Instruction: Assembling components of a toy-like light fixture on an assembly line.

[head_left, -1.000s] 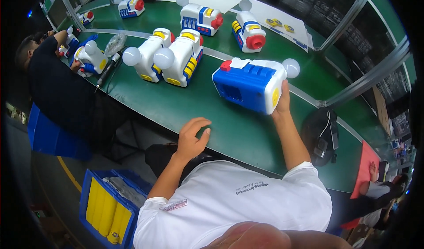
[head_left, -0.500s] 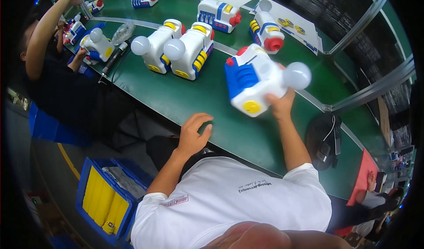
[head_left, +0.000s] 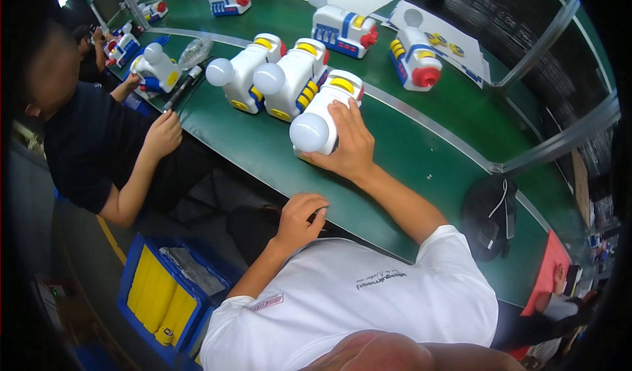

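My right hand (head_left: 349,137) grips a white plastic toy (head_left: 336,93) from above, thumb on the near side and fingers over its back. This toy has a yellow oval on its top and a frosted ball (head_left: 309,132) at its near end. It is beside two similar white toys (head_left: 296,75) (head_left: 249,71) standing to its left, which carry yellow, blue and red parts. Close to the bench's front edge, my left hand (head_left: 301,221) holds nothing, its fingers loosely bent with the thumb apart.
More such toys (head_left: 343,30) (head_left: 416,56) stand farther back on the green bench (head_left: 421,167). A black electric screwdriver (head_left: 183,88) lies left. A black bag (head_left: 486,216) sits right, a blue bin (head_left: 141,265) with yellow rolls lower left. At left, a co-worker (head_left: 105,134) handles another toy.
My right hand has brought the toy leftward and turned it, placing it beside the other two. My left hand has shifted slightly down and right. The co-worker's raised arm has come down.
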Demonstrator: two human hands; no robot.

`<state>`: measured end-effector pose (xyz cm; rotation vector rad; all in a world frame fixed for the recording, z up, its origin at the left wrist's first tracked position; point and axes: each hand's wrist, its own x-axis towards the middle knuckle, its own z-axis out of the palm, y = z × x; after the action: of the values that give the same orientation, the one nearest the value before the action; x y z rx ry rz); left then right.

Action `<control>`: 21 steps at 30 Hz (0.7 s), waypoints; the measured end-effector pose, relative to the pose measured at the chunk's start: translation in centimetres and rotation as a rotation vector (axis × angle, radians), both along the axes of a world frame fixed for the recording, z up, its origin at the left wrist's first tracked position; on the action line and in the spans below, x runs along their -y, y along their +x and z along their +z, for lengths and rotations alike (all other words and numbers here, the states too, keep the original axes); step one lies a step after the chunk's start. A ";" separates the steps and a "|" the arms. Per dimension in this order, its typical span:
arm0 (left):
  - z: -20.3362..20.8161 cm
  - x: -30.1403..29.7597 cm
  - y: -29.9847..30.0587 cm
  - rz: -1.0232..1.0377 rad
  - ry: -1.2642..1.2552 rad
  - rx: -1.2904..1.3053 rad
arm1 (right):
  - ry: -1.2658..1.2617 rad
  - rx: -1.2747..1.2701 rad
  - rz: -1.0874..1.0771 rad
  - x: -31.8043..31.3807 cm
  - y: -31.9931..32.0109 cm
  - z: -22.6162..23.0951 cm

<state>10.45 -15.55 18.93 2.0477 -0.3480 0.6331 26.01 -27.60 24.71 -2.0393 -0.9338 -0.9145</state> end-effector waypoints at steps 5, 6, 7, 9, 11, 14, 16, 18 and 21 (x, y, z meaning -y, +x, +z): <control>-0.3 -0.1 0.0 -0.006 0.042 0.034 | 0.002 0.005 -0.022 -1.0 0.0 -0.5; -0.2 -0.1 0.2 -0.011 0.058 0.051 | 0.020 0.048 0.000 -1.0 0.4 -0.7; -0.2 -0.1 0.3 -0.009 0.056 0.047 | 0.039 0.092 0.021 -1.0 0.7 -0.9; -0.3 -0.2 0.3 -0.017 0.102 0.058 | 0.023 0.103 0.066 -1.1 1.7 -0.1; -0.2 0.0 0.4 -0.024 0.104 0.061 | 0.009 0.114 0.113 -1.0 2.4 0.1; -0.3 -0.2 0.6 -0.029 0.110 0.070 | 0.001 0.127 0.120 -0.3 3.1 -0.3; -0.3 -0.1 0.6 -0.031 0.110 0.070 | 0.016 0.138 0.116 0.3 3.7 -1.0; -0.3 -0.1 0.5 -0.035 0.101 0.063 | 0.042 0.156 0.110 0.8 4.0 -1.2; 0.0 -0.2 0.6 -0.050 0.121 0.064 | 0.031 0.177 0.140 1.3 4.6 -1.3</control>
<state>11.06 -15.37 18.91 2.1301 -0.4838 0.6614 30.59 -28.91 23.45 -1.8636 -1.1347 -1.0389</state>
